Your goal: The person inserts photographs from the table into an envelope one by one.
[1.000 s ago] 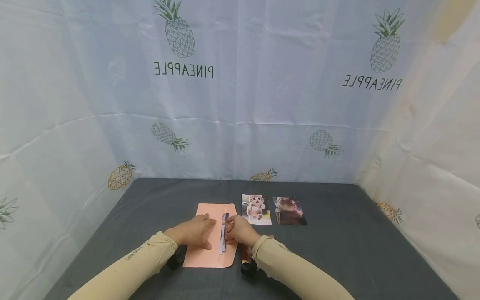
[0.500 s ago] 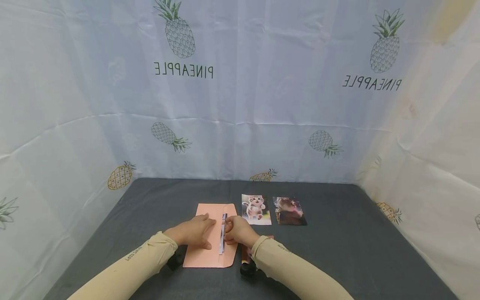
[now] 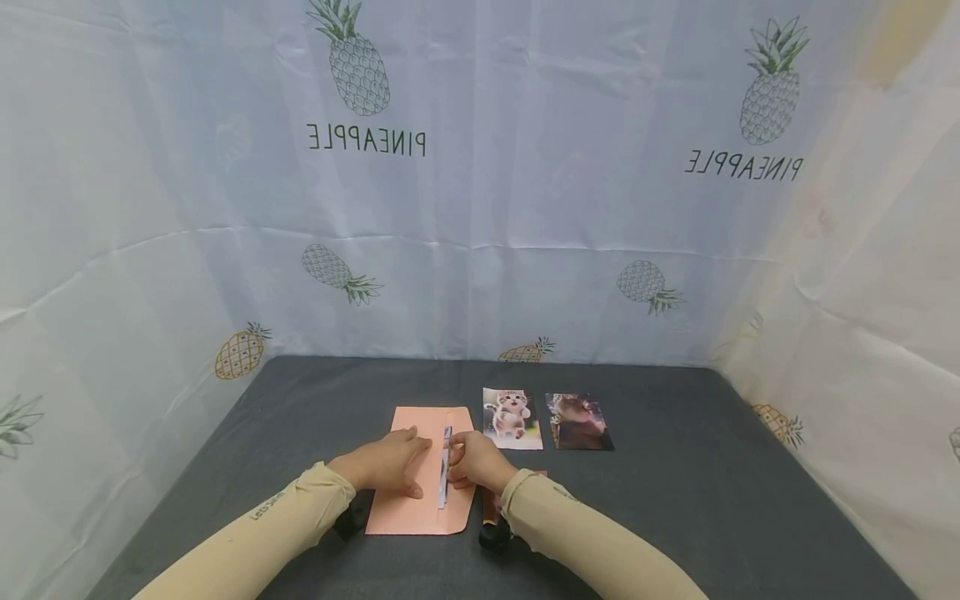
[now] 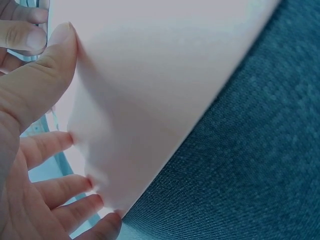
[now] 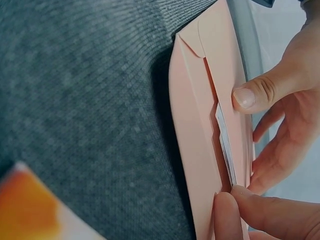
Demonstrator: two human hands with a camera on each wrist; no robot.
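Note:
A pink envelope (image 3: pixel 401 508) lies on the dark table, its opening facing right. From the slot shows a narrow strip of photo cards (image 3: pixel 444 479), whose white edges (image 5: pixel 226 145) appear in the right wrist view. My left hand (image 3: pixel 385 463) rests on the envelope with fingers spread; in the left wrist view its thumb and fingertips press the pink paper (image 4: pixel 135 100). At the slot, my right hand (image 3: pixel 482 463) pinches the cards' edge between thumb and curled fingers. How many cards are inside is hidden.
Behind the right hand lie a kitten photo (image 3: pixel 512 419) and a darker photo (image 3: pixel 581 422). Another photo (image 3: pixel 490 510) is partly covered by the right wrist. Black wrist cameras (image 3: pixel 494 536) sit under both wrists. A pineapple-print curtain (image 3: pixel 480 183) surrounds the table.
The strip of cards showing at the slot has narrowed as the cards slid slightly left into the envelope. My right hand shifted a little left with them; the left hand stayed put.

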